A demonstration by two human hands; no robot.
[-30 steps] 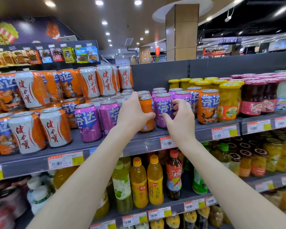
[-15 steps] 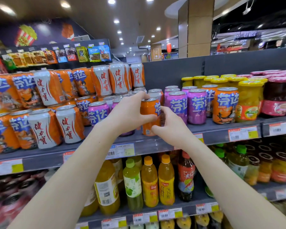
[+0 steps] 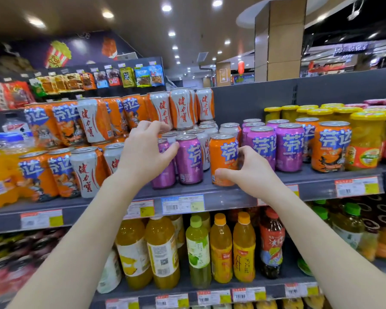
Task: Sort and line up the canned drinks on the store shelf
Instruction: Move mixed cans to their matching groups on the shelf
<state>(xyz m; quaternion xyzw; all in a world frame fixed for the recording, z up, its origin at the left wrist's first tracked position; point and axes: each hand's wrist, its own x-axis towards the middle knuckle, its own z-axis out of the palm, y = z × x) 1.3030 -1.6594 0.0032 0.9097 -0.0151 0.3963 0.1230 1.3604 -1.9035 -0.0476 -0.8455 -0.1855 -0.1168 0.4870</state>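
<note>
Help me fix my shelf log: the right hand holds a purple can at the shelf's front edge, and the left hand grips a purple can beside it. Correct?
Not quite. The head view shows the right hand holding an orange can, not a purple one, at the front edge of the shelf. The left hand does grip a purple can beside it.

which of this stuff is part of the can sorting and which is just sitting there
Job: left hand gripping a purple can; right hand pinching an orange can; purple cans right of it; white-and-orange cans.
Just there: yellow fruit jars; juice bottles below; hanging snack packets; price tags.
</note>
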